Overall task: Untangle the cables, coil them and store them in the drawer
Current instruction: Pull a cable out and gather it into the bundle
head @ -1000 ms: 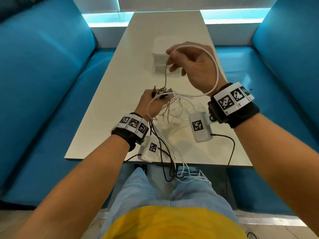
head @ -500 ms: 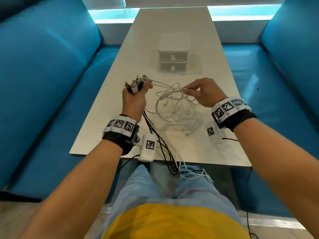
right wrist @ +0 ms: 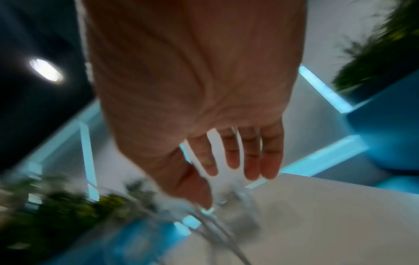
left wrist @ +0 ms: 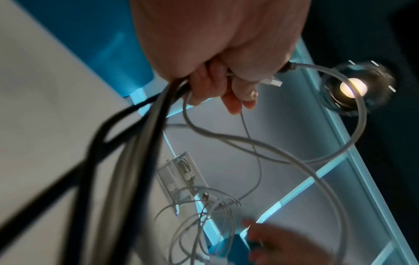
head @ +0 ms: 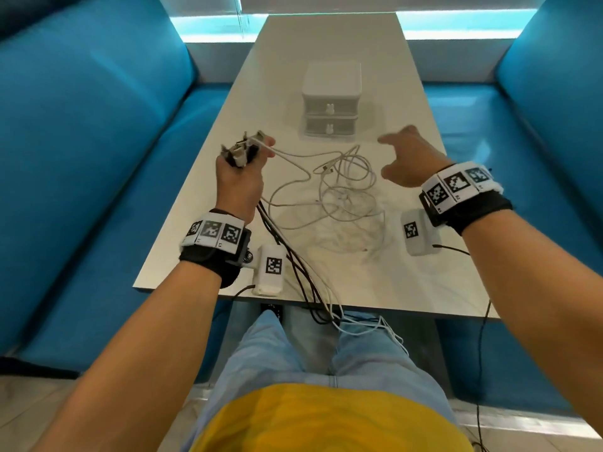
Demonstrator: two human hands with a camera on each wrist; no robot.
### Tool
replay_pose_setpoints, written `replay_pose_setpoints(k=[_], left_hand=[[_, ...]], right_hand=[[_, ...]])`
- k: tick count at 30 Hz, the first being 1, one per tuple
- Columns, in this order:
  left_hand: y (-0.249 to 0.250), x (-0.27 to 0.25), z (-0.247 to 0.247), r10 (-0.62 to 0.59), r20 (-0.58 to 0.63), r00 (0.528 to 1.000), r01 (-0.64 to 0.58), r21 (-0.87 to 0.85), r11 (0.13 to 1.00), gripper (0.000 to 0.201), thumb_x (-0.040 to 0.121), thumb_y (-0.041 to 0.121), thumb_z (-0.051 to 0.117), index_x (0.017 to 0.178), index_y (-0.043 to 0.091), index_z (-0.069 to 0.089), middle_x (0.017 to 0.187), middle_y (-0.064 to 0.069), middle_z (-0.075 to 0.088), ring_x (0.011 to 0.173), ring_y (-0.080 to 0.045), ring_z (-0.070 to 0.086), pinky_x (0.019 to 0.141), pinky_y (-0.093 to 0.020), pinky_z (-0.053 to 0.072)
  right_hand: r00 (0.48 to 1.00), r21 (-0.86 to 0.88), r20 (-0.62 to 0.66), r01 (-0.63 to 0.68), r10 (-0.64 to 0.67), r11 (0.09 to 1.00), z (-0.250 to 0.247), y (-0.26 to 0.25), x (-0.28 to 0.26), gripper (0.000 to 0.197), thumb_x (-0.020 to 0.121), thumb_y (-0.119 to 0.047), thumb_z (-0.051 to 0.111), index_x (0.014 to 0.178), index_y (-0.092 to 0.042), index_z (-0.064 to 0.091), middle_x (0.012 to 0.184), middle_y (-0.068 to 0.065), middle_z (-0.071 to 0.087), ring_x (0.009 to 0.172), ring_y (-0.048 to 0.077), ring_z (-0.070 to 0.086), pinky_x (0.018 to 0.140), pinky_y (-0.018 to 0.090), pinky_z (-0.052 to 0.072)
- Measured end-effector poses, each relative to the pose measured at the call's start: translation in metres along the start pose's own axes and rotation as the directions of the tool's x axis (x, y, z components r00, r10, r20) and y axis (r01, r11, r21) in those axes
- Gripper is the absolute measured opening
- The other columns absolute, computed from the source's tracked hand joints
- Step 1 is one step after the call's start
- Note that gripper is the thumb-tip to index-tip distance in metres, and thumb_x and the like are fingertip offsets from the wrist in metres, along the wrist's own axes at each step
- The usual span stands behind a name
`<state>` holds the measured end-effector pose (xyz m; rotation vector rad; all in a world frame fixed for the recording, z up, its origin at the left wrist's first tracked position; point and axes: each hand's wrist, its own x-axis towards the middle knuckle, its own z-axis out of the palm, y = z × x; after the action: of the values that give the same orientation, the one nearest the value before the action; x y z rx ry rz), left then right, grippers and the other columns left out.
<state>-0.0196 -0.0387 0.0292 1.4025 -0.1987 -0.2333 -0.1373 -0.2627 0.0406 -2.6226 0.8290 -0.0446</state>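
several cable ends are bunched in the left hand [head: 239,182], their lengths trailing over the counter's [head: 208,203] near edge. the white tangle [head: 342,187] lies mid-counter, uncoiled. right hand [head: 409,158] hovers spread, empty. the drawer unit [head: 331,99] is closed; nearly everything remains.

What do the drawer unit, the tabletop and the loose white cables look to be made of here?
Drawer unit: probably moulded plastic, matte white, with rounded corners and small moulded knobs. Tabletop: smooth pale laminate or a coated board, judging by its soft sheen and thin edge; the core is not visible. White cables: flexible rubbery plastic sheath, lying in loose loops.
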Motion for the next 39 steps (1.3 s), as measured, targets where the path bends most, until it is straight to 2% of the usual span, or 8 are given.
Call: replay_pose_setpoints(k=[4, 7, 12, 16, 25, 28, 33, 39], left_hand=[[0.011, -0.011, 0.021, 0.109, 0.141, 0.984, -0.119, 0.069, 0.99, 0.019, 0.089, -0.006, 0.058, 0.105, -0.014, 0.064, 0.106, -0.029, 0.067, 0.084, -0.018, 0.069, 0.093, -0.035, 0.041], [0.01, -0.008, 0.024, 0.148, 0.227, 0.963, -0.16, 0.039, 0.986, 0.016, 0.088, -0.006, 0.059, 0.101, -0.002, 0.067, 0.069, 0.009, 0.068, 0.049, 0.001, 0.058, 0.068, -0.012, 0.045], [-0.003, -0.002, 0.027, 0.038, 0.314, 0.949, -0.084, 0.134, 0.987, 0.04, 0.083, -0.005, 0.065, 0.119, 0.012, 0.063, 0.074, 0.004, 0.068, 0.053, 0.006, 0.051, 0.053, -0.007, 0.04], [-0.01, 0.0, 0.049, 0.027, 0.374, 0.927, -0.127, 0.243, 0.962, 0.018, 0.081, 0.006, 0.073, 0.098, 0.005, 0.069, 0.083, -0.004, 0.07, 0.075, -0.01, 0.063, 0.074, -0.029, 0.051], [-0.025, -0.007, 0.063, -0.023, 0.414, 0.91, -0.249, 0.589, 0.768, 0.028, 0.085, 0.026, 0.07, 0.076, 0.0, 0.067, 0.072, -0.01, 0.068, 0.065, -0.013, 0.058, 0.052, -0.007, 0.037], [-0.027, -0.002, 0.059, -0.085, 0.356, 0.931, -0.135, 0.55, 0.824, 0.019, 0.082, 0.028, 0.073, 0.067, 0.017, 0.067, 0.07, 0.002, 0.066, 0.078, -0.016, 0.064, 0.066, -0.012, 0.043], [-0.014, -0.003, 0.056, -0.061, 0.322, 0.945, -0.045, 0.311, 0.949, 0.012, 0.081, 0.012, 0.074, 0.07, 0.011, 0.068, 0.072, -0.002, 0.067, 0.067, -0.006, 0.063, 0.072, -0.022, 0.049], [-0.005, 0.0, 0.047, -0.083, 0.107, 0.991, 0.057, 0.228, 0.972, 0.015, 0.084, 0.019, 0.071, 0.072, 0.012, 0.066, 0.071, 0.0, 0.066, 0.069, -0.008, 0.059, 0.065, -0.024, 0.044]], right_hand=[[0.946, -0.013, 0.087, 0.314, -0.312, 0.949, -0.012, -0.056, -0.01, 0.05, 0.087, -0.025, 0.064, 0.135, -0.023, 0.051, 0.118, 0.001, 0.051, 0.104, 0.017, 0.05, 0.089, 0.028, 0.038], [0.925, -0.015, 0.068, 0.376, -0.374, 0.927, -0.004, -0.068, -0.011, 0.022, 0.092, -0.025, 0.059, 0.108, -0.015, 0.071, 0.095, 0.003, 0.068, 0.081, 0.014, 0.056, 0.074, 0.025, 0.038], [0.925, 0.267, -0.152, 0.377, -0.347, 0.887, -0.01, -0.058, -0.013, 0.014, 0.088, -0.022, 0.067, 0.096, -0.015, 0.076, 0.082, 0.002, 0.072, 0.077, 0.016, 0.065, 0.079, 0.028, 0.051], [0.876, 0.406, -0.27, 0.48, -0.4, 0.778, -0.016, -0.056, -0.022, 0.014, 0.083, -0.018, 0.071, 0.096, -0.018, 0.076, 0.08, -0.006, 0.072, 0.078, 0.004, 0.066, 0.081, 0.023, 0.051], [0.78, 0.683, -0.555, 0.625, -0.288, 0.377, -0.045, -0.048, -0.033, 0.019, 0.088, -0.001, 0.062, 0.106, -0.007, 0.068, 0.078, -0.011, 0.073, 0.072, 0.011, 0.069, 0.072, 0.028, 0.057], [0.79, 0.734, -0.578, 0.614, -0.206, 0.291, -0.049, -0.044, -0.032, 0.019, 0.089, -0.005, 0.062, 0.106, -0.013, 0.067, 0.089, -0.004, 0.071, 0.073, 0.013, 0.067, 0.069, 0.027, 0.056], [0.966, 0.464, -0.07, 0.253, -0.25, 0.849, -0.008, -0.033, -0.027, 0.061, 0.081, -0.021, 0.075, 0.135, -0.015, 0.048, 0.116, 0.001, 0.057, 0.089, 0.012, 0.061, 0.076, 0.028, 0.054], [0.993, 0.249, 0.009, 0.112, -0.118, 0.962, 0.037, -0.005, -0.017, 0.021, 0.089, -0.029, 0.064, 0.081, -0.012, 0.073, 0.081, 0.009, 0.071, 0.078, 0.019, 0.063, 0.071, 0.028, 0.044]])
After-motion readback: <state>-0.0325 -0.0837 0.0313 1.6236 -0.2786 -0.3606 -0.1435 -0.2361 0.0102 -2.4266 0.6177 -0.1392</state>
